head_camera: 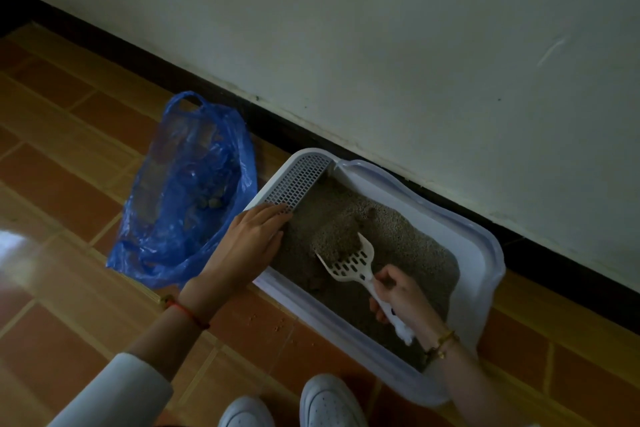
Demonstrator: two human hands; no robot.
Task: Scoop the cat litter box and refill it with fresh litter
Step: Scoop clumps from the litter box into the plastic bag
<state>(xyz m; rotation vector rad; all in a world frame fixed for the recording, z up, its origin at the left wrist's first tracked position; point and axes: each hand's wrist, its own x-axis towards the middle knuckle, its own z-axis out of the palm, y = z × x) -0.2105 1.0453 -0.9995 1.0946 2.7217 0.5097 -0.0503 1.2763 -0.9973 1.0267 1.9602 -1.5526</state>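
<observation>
In the head view, the litter box lies on the floor in the lower centre of the frame, against the wall. The left hand rests flat with straight fingers on its left rim, beside the grid step. The right hand grips the handle of the white scoop, whose slotted head carries a heap of litter. The scoop looks light and stiff; the loose grains will probably spill if it tilts, so the handle is the right place to hold. The blue plastic bag, soft and open at the left, seems to contain clumps, though the picture is dark. Some grains lie on the floor near the white shoes.
</observation>
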